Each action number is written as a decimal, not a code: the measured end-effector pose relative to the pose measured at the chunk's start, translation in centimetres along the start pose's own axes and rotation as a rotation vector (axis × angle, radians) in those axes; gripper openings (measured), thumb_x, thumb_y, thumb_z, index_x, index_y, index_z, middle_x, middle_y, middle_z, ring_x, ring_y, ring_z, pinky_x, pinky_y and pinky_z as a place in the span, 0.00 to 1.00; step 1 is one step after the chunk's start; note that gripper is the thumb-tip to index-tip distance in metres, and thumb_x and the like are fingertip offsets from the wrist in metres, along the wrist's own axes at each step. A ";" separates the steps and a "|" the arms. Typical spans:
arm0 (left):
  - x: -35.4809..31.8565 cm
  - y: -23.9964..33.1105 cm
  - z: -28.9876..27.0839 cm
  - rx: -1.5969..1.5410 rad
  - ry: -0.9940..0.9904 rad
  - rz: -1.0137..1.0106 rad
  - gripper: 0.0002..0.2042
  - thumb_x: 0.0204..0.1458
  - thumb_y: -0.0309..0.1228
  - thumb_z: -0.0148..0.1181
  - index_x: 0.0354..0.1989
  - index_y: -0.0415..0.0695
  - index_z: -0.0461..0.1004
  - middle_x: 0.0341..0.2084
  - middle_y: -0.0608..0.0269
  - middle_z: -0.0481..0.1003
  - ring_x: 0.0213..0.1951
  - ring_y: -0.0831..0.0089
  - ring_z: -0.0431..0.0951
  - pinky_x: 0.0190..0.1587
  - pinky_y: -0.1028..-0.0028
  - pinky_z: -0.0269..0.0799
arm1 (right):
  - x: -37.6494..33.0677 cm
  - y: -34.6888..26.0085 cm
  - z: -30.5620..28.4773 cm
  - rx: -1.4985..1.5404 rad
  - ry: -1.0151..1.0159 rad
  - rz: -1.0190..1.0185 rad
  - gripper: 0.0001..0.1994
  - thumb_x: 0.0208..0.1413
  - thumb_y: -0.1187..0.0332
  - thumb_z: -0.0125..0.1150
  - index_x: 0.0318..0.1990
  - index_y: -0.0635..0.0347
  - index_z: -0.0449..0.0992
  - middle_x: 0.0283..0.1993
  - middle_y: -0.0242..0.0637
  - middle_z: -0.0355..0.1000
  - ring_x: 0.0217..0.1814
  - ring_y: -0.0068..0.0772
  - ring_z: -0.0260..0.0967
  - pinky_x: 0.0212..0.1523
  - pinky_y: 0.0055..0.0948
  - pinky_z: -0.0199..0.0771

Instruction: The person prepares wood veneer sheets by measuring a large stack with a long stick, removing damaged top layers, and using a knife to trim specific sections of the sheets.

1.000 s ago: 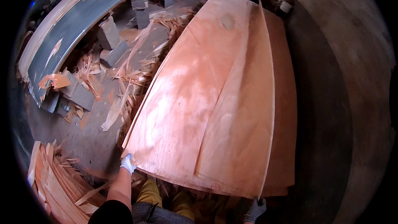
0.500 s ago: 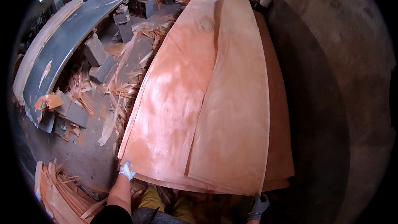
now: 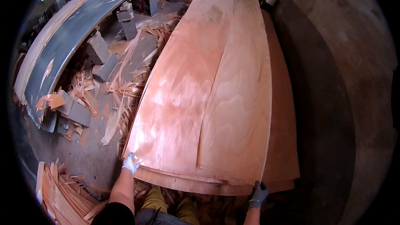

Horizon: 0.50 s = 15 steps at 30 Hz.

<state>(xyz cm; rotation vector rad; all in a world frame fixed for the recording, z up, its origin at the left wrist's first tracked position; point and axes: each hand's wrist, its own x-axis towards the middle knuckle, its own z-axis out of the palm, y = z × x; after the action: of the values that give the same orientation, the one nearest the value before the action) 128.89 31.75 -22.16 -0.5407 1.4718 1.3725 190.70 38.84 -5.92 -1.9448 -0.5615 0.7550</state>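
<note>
Long, thin reddish wood veneer sheets (image 3: 175,112) lie stacked in front of me. A paler, narrower veneer strip (image 3: 237,112) overlaps their right part, its left edge running lengthwise over the sheet below. My left hand (image 3: 130,164), in a white and blue glove, is closed on the near left corner of the upper reddish sheet; its thumb lies on top and the other fingers are hidden. At the strip's near right corner, my right hand (image 3: 259,193), in a dark grey glove, pinches the edge. Darker veneer (image 3: 282,141) shows beneath, on the right.
Left of the stack, concrete blocks (image 3: 98,48) and veneer scraps (image 3: 118,116) litter the floor. A long dark panel (image 3: 66,41) rests on blocks farther left. Scrap strips (image 3: 62,191) are piled at the lower left. A wall (image 3: 341,37) stands on the right.
Both hands have moved slightly away from me, the right one farther. The pale strip's near edge has gone forward with it, and more of the stack's near edge shows.
</note>
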 end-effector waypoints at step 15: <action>1.0 1.0 -0.2 -0.062 -0.002 -0.060 0.17 0.52 0.38 0.55 0.48 0.45 0.65 0.44 0.61 0.69 0.43 0.62 0.70 0.46 0.58 0.69 | 3.0 1.9 2.0 -0.123 -0.193 0.099 0.06 0.51 0.70 0.58 0.32 0.63 0.70 0.16 0.31 0.61 0.13 0.23 0.55 0.11 0.25 0.54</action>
<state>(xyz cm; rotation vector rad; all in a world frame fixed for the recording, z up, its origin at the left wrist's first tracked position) 127.55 32.15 -22.56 -0.6185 1.4041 1.3744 191.48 41.14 -9.20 -2.0376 -0.6439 0.9987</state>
